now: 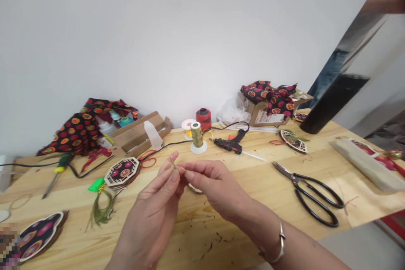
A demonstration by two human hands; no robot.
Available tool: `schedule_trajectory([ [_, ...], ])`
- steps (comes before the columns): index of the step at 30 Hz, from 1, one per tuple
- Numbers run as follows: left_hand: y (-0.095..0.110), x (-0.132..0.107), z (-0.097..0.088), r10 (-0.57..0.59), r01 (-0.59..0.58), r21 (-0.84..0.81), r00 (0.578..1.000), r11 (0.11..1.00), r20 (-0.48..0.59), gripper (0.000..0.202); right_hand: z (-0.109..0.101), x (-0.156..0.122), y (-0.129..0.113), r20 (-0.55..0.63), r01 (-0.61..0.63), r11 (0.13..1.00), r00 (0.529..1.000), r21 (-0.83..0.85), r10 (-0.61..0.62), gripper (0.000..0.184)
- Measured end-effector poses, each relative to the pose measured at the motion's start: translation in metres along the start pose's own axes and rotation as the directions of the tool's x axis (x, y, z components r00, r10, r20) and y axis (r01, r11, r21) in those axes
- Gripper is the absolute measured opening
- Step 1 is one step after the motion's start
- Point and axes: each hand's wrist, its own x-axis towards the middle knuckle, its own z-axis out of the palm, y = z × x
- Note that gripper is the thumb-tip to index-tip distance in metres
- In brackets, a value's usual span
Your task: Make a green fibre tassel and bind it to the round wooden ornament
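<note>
Both hands meet above the middle of the wooden table. My left hand [158, 202] pinches a short olive-gold thread [172, 162] between thumb and fingertips, its end sticking up. The thumb and fingers of my right hand [218, 185] are pressed together right beside it; whatever they pinch is too small to make out. Behind them a pale-rimmed piece [195, 188] is mostly covered by the hands. A spool of olive-gold thread [196, 137] stands upright just beyond. To the left lies an octagonal wooden-framed pendant [122, 172] with patterned fabric and an olive tassel [103, 209].
Black-handled scissors [308, 194] lie at right, with a glue gun [230, 142] behind. A screwdriver [58, 173], an open cardboard box [142, 133] and patterned cloth [79, 128] are at left. A black cylinder [332, 103] leans at the right edge; red thread [203, 119] stands by the wall.
</note>
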Motion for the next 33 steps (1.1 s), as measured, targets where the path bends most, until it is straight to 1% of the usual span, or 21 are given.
schedule_trajectory([
  [4,0.001,-0.001,0.001,-0.046,0.047,-0.064,0.999,0.997,0.018,0.031,0.0,0.0,0.003,-0.043,-0.04,0.999,0.998,-0.002,0.04,0.014],
  [8,0.001,-0.002,0.0,-0.075,0.079,-0.098,0.996,0.992,0.041,0.03,-0.003,-0.001,0.004,-0.117,-0.053,0.998,0.992,-0.028,0.049,0.013],
  [13,0.002,0.001,-0.006,-0.054,0.053,-0.125,0.999,0.991,-0.004,0.03,-0.012,-0.006,0.002,-0.192,-0.123,0.975,0.978,-0.187,0.087,0.018],
  [18,0.006,0.005,-0.016,-0.006,0.0,-0.147,0.999,0.989,-0.045,0.023,-0.024,-0.011,-0.002,-0.263,-0.184,0.962,0.956,-0.204,0.128,0.02],
  [20,0.008,0.005,-0.018,0.005,-0.013,-0.143,0.998,0.99,-0.061,0.02,-0.028,-0.013,-0.003,-0.298,-0.182,0.962,0.948,-0.205,0.116,0.018],
  [25,0.012,0.007,-0.025,0.049,-0.059,-0.119,0.995,0.991,-0.085,0.015,-0.038,-0.016,-0.006,-0.331,-0.166,0.958,0.94,-0.234,0.082,0.018],
  [29,0.013,0.006,-0.032,0.045,-0.056,-0.119,0.995,0.991,-0.093,0.014,-0.044,-0.018,-0.006,-0.344,-0.147,0.959,0.937,-0.24,0.058,0.017],
  [33,0.011,0.003,-0.034,0.047,-0.058,-0.114,0.994,0.992,-0.096,0.012,-0.046,-0.018,-0.006,-0.344,-0.132,0.952,0.939,-0.278,0.03,0.016],
])
